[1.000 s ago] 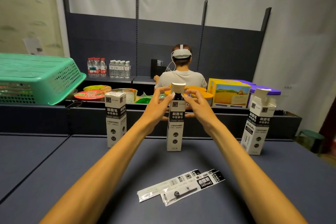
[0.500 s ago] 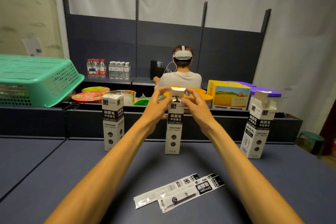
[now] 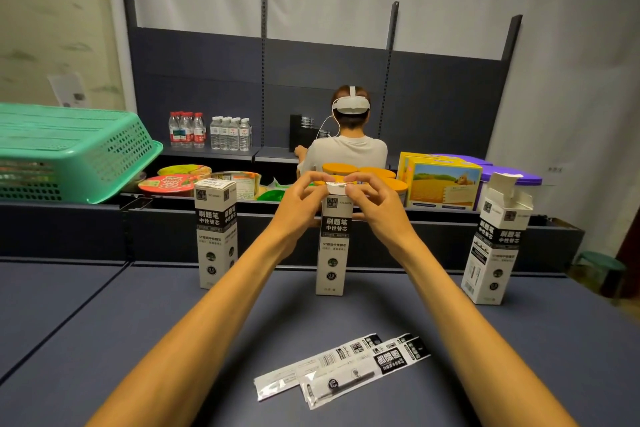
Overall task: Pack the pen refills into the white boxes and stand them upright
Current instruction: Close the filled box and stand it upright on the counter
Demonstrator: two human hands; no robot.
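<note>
room: white curtain wall, dark shelving unit point(image 3: 311, 80) behind the bench, a person in a white headset point(image 3: 349, 135) seated with their back turned.
bench: dark blue bench point(image 3: 104, 340) carrying three white boxes and two refill packets.
middle box: white refill box point(image 3: 333, 246) upright at the bench centre, its top flap folded down under both hands.
left hand: left hand point(image 3: 301, 201) at the left top edge of the middle box, fingers point(image 3: 317, 180) curled and pinching the top flap.
right hand: right hand point(image 3: 377, 204) at the right top edge of the middle box, fingers point(image 3: 356, 184) curled, pinching the same flap.
left box: closed white box point(image 3: 215, 232) upright, left of the middle box, well apart from it.
right box: open white box point(image 3: 495, 246) upright, well right of the middle box, top flap raised, leaning slightly.
refill packets: two pen refill packets point(image 3: 343, 371) lying flat and overlapping, on the bench in front of the middle box.
behind the middle box: green basket point(image 3: 76, 156) far left, noodle bowls point(image 3: 169, 182), water bottles point(image 3: 211, 132), yellow carton point(image 3: 443, 184).
</note>
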